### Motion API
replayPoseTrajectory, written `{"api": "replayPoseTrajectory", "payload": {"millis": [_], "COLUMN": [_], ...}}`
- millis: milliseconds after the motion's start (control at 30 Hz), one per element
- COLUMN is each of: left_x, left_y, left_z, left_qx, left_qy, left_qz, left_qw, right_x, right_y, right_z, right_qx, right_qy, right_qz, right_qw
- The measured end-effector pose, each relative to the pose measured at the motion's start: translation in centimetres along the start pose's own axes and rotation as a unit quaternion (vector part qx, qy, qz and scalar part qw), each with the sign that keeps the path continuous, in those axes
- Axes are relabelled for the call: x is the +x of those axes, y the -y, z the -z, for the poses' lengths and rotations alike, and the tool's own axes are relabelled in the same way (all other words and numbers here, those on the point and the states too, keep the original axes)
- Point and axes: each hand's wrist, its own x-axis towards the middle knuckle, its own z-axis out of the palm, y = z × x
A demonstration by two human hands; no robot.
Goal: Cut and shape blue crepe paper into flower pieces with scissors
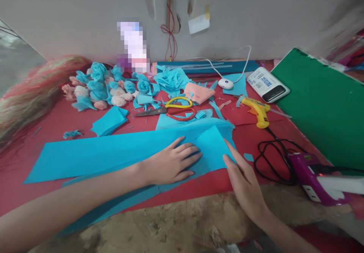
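Observation:
A long strip of blue paper [93, 152] lies across the red table surface, with more blue sheets beneath it. My left hand [173, 162] rests flat on this paper, fingers spread and pointing right. At the strip's right end, a folded-over blue flap [214, 149] reaches toward my right hand [246, 177]. The fingers of my right hand touch the flap's right edge; its thumb is hidden, so whether the hand grips the paper is unclear. Scissors [179, 109] with yellow and red handles lie just behind the paper.
Blue and pink paper flowers [98, 86] pile up at the back left, near stacked blue squares [110, 121]. To the right are a yellow glue gun [257, 111], a white power bank [267, 84], a purple power strip [318, 177] with black cable, and a green board [321, 109].

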Motion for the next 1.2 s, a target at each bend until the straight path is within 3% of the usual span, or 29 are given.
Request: {"api": "replayPoseTrajectory", "payload": {"millis": [133,267,567,800,1200], "left_x": [-0.1,-0.4,-3.2,-5.7,-6.2], "left_y": [0.0,-0.1,0.6,0.5,0.2], "left_z": [0.0,0.3,1.2,1.3,0.0], "left_qx": [-0.006,-0.017,0.020,0.029,0.041], "left_qy": [-0.014,-0.023,0.000,-0.019,0.009], "left_qz": [-0.001,-0.003,0.012,0.027,-0.005], "left_qw": [1.000,1.000,1.000,0.999,0.999], "right_x": [-0.4,-0.7,-0.9,-0.9,-1.1], "right_y": [0.1,-0.4,-1.3,-1.4,-1.3], "right_z": [-0.9,-1.9,-3.6,-4.3,-5.3], "right_qx": [-0.059,-0.124,-0.271,-0.343,-0.360], "right_qy": [0.058,0.113,0.162,0.168,0.149], "right_qz": [0.103,0.211,0.316,0.352,0.366], "right_qw": [0.991,0.963,0.894,0.855,0.845]}}
